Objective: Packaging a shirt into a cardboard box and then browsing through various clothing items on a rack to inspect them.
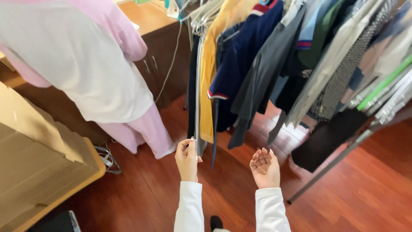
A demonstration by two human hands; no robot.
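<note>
Your hands at the clothes rack, left pinching a small thing, right empty.

Largest first: the clothes rack [339, 154] runs off to the right, packed with hung garments so they drape free of the wood floor [365, 193]. To the left, a white and pink garment [86, 64] hangs apart in front of the dark cabinet [167, 60]; a cardboard box [38, 159] sits at the left edge. The grey garment [199, 86] hangs straight down at the rack's near end, its hem just at your left hand [187, 157]. That hand's fingers [189, 144] are closed, pinching a small light object [192, 138] right beside the hem; can't tell what it is. Your right hand [265, 165] is palm up, fingers [261, 154] loosely curled and open, touching nothing, near the navy garment [244, 56].
</note>
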